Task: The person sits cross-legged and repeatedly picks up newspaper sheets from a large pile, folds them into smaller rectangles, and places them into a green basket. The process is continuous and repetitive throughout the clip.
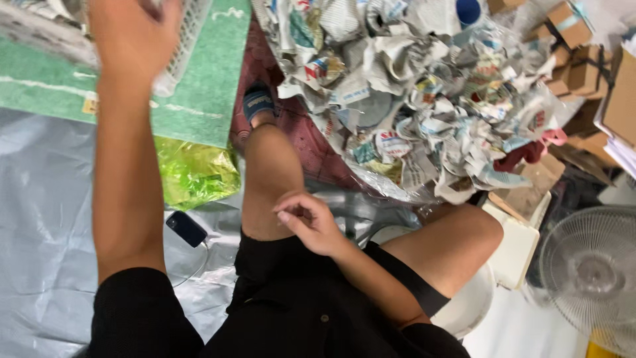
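My left hand [132,40] reaches to the white basket [189,33] at 11 o'clock; I cannot tell its grip. My right hand [308,222] rests loosely curled, empty, on my knee.

A cluttered storeroom or home packing space — a heap of crumpled newspaper [424,99] at one o'clock, small cardboard boxes [573,53] stacked at two, grey plastic sheeting [46,199] over the floor at nine, a floor fan [593,275] at four.

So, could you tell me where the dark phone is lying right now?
In the head view the phone lies on the grey plastic sheet, lower left of centre, just below the crumpled green foil and beside the person's left knee.
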